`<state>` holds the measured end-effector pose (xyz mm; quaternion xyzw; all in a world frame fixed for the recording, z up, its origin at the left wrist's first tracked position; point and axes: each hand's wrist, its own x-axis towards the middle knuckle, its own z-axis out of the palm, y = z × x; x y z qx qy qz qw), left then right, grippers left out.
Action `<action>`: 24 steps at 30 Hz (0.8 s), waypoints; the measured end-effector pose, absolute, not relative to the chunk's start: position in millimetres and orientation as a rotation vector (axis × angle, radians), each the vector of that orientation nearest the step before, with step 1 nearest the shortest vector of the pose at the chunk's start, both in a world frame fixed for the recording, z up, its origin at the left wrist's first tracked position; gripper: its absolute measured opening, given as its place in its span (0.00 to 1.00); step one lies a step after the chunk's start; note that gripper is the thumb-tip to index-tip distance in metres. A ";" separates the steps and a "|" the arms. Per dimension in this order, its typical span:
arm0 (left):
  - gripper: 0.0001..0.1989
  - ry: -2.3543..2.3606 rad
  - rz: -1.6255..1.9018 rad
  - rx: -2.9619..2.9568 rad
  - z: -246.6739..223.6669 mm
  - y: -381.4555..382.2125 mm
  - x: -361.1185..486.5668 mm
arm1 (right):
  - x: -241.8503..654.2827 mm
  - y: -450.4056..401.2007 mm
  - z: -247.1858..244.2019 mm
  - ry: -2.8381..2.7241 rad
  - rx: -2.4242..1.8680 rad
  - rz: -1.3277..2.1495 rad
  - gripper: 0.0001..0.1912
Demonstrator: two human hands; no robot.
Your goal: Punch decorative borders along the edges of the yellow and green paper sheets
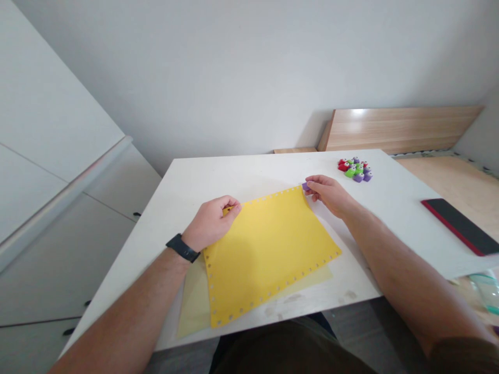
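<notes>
On the worktop (249, 174), yellow perforated sheet (268, 252)
Left hand (212, 223) pinches top edge, right hand (329, 196) grips purple craft punch (305, 186) at corner

Lighting: bright and diffuse. Glare: one white patch on the wooden board (357, 111). Shadows: soft, on the wall (312, 127) beside that board and under my right hand (329, 195). Distortion: my view bowed toward the edges, the white cabinet (58, 244) leaning. Blur: slight, overall.
</notes>
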<state>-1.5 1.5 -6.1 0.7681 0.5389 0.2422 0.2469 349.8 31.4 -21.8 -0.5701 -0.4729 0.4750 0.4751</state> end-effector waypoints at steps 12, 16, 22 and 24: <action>0.19 1.484 0.655 2.107 -4.3 -0.2 -1.0 | 348.2 30.4 -20.5 -1.073 -1.342 1.256 0.13; 0.18 1.482 0.653 2.111 -3.6 0.0 -0.7 | 346.6 27.3 -14.6 -1.046 -1.314 1.258 0.12; 0.18 1.487 0.633 2.114 -1.0 -1.9 0.3 | 345.1 23.5 -8.9 -1.043 -1.274 1.260 0.19; 0.18 1.488 0.633 2.117 -0.7 -2.2 0.4 | 345.0 23.7 -8.6 -1.039 -1.265 1.269 0.22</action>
